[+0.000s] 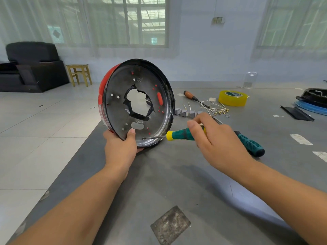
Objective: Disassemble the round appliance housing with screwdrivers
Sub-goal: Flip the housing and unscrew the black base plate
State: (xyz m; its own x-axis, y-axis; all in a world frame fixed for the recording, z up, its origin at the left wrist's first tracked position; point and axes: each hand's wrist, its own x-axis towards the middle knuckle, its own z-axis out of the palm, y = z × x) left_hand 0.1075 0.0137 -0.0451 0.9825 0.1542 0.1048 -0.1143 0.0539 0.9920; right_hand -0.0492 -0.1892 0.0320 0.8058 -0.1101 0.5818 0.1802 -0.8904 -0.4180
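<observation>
The round housing [116, 103], red outside with a dark metal inner plate and a ragged centre hole, stands on edge on the grey table. My left hand [121, 147] grips its lower rim, thumb on the plate. My right hand [215, 144] holds a green and yellow screwdriver [178, 134] by the handle. Its tip touches a screw [144, 138] low on the plate near the rim.
A second green screwdriver [251, 144] lies behind my right hand. A wooden-handled screwdriver [192, 96], yellow tape roll [232, 98], loose wires with connectors [215, 108] and small grey parts [184, 113] lie further back. Black and blue housing parts [313, 101] sit far right. The table edge [74, 156] runs on the left.
</observation>
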